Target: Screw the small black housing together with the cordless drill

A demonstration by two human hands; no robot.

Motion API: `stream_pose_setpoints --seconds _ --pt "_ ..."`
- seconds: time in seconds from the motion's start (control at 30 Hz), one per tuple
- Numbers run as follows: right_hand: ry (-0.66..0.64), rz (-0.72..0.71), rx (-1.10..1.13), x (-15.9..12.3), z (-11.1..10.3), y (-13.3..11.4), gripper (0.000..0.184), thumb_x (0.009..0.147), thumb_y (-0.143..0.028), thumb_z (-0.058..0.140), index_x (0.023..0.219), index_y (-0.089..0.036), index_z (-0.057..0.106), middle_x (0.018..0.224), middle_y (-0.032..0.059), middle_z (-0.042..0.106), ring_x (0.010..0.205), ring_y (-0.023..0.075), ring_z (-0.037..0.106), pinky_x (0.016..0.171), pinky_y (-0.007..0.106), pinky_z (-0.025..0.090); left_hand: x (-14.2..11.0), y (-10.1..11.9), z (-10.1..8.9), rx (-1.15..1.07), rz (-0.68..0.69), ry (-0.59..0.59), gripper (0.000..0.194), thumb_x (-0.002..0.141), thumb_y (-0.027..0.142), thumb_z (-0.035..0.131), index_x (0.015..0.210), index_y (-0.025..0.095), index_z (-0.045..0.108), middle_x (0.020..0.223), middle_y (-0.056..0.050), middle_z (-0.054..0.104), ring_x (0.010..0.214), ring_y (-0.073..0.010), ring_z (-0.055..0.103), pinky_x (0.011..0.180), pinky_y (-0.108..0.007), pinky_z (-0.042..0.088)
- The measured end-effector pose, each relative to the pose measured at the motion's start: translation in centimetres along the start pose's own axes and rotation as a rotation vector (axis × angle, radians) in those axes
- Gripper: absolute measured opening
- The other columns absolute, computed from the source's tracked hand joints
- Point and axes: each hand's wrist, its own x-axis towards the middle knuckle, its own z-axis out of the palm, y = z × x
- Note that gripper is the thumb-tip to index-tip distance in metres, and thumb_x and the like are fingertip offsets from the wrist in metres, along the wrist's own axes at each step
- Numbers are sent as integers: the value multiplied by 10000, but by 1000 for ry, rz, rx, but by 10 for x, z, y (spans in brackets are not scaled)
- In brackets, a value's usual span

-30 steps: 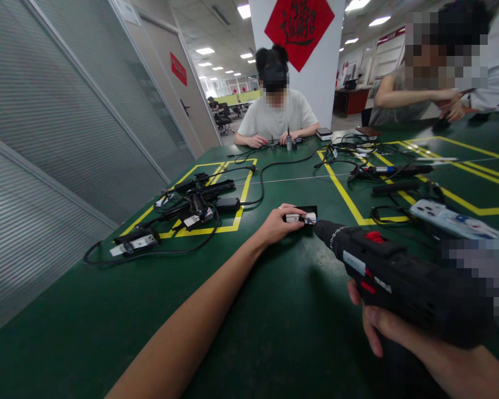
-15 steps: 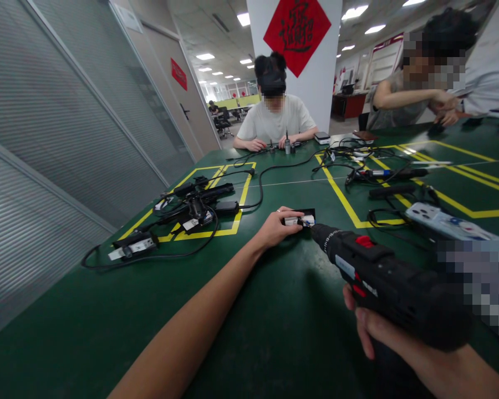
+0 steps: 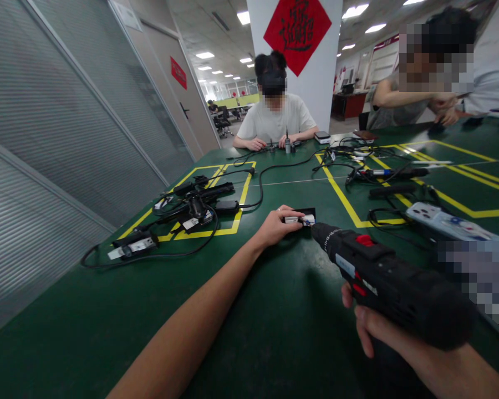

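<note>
My right hand (image 3: 378,324) is wrapped round the handle of a black cordless drill (image 3: 382,271) with red buttons. The drill's chuck points away to the left, and its tip reaches the near side of a small black-and-white part (image 3: 309,219). Whether the bit is seated in that part is too small to tell. My left hand (image 3: 279,226) presses the same part against the green table (image 3: 249,310), fingers over its top and thumb at the near side. The left end of the part is hidden under those fingers.
Black devices with cables (image 3: 197,208) lie in a yellow-taped area on the left. More cables and a blue-handled tool (image 3: 385,173) lie at the right, near a pale blue case (image 3: 444,219). A co-worker (image 3: 274,113) sits opposite; another person (image 3: 411,100) is at the right.
Almost nothing differs. Both hands, the drill and the small part stay in nearly the same place, with only a slight shift of the drill.
</note>
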Motion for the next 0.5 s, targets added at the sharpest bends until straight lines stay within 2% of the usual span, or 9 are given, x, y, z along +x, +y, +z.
stream_pose_setpoints --seconds 0.2,0.5 --pt "9 37 30 -2 -2 -1 38 744 -271 655 738 -286 621 525 -34 630 501 217 664 650 433 572 4 -3 -3 -24 27 -29 317 721 272 670 1029 198 687 1049 -53 548 957 -149 537 908 -311 420" --pt "10 37 28 -1 -3 7 47 762 -312 634 725 -287 617 526 -26 632 499 218 664 637 428 573 3 1 -6 -16 27 -45 320 713 268 670 1028 209 686 1060 -49 545 961 -154 537 910 -318 422"
